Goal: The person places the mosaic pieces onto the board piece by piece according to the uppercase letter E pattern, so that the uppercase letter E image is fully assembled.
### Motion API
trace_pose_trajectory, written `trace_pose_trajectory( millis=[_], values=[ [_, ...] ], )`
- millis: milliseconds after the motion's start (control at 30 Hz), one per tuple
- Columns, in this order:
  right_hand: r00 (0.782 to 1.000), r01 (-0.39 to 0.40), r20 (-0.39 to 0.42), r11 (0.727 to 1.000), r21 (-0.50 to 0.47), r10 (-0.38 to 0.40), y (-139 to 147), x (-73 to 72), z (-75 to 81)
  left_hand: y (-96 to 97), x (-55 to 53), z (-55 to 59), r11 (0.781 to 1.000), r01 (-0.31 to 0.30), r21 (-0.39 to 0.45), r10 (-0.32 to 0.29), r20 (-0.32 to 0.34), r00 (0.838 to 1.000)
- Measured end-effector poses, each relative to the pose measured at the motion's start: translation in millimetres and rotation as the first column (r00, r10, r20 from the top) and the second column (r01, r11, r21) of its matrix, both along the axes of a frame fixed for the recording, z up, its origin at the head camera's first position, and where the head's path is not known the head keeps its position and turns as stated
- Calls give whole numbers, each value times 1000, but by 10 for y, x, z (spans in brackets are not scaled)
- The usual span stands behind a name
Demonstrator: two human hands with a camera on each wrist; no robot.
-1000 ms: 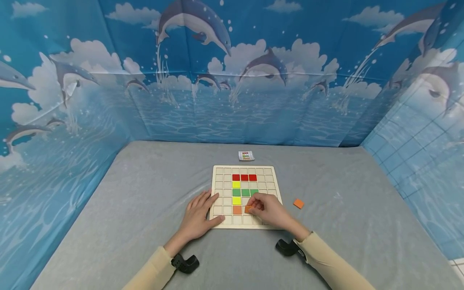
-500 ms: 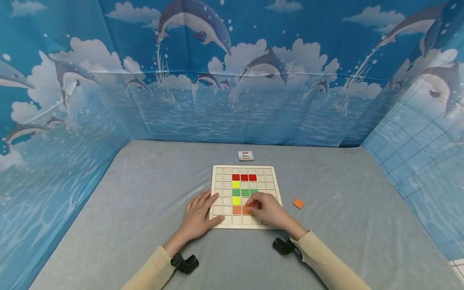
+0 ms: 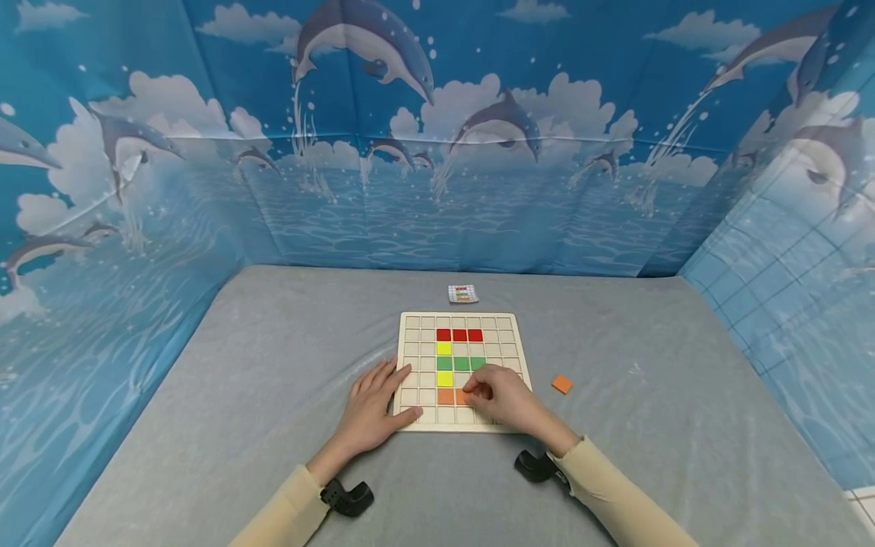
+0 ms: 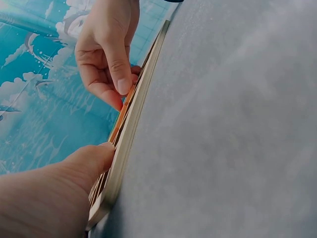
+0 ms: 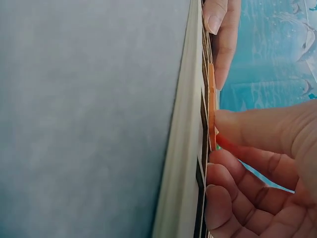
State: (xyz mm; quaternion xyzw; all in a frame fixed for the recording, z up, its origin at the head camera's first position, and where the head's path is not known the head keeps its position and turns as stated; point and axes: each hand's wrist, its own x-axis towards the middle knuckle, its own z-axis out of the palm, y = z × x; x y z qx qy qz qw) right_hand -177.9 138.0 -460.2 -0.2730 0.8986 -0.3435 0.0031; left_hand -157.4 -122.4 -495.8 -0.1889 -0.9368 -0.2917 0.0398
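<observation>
A pale wooden grid board (image 3: 447,418) lies on the grey cloth. My left hand (image 3: 369,406) rests on its left edge, fingers spread, thumb over the lower left corner. Curled at the board's lower middle, my right hand (image 3: 507,395) has thumb and forefinger on an orange square tile (image 3: 461,397). That tile looks flat in its cell, beside another orange tile (image 3: 446,396); the right fingers hide part of it. In the right wrist view, the thumb meets the orange strip (image 5: 212,119) of tiles edge-on. Above are red tiles (image 3: 459,335), yellow tiles (image 3: 445,378) and green tiles (image 3: 462,364).
One loose orange tile (image 3: 562,384) lies on the cloth to the right of the board. Behind the board sits a small card (image 3: 463,293) with a coloured grid pattern. A dolphin-print curtain (image 3: 437,205) surrounds the grey table surface (image 3: 287,342).
The orange tile under my right fingers has shifted slightly left and gone from tilted to flat beside the other orange tile. My left hand has stayed in place.
</observation>
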Motion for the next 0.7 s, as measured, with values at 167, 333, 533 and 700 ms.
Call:
trace_pose_trajectory(
  millis=[167, 333, 533, 700],
  values=[
    [999, -28, 18, 1000, -2, 28, 84, 41, 14, 1, 4, 1, 1000, 5, 5, -5, -7, 1000],
    [999, -33, -7, 997, -76, 33, 262, 39, 44, 3, -6, -9, 1000, 14, 13, -13, -20, 1000],
    [992, 125, -11, 992, 0, -125, 593, 2, 99, 3, -6, -13, 1000, 18, 16, -17, -22, 1000],
    [966, 255, -61, 962, 99, -250, 868, -35, 87, -8, -1, -20, 1000, 14, 12, -14, -19, 1000]
  ],
)
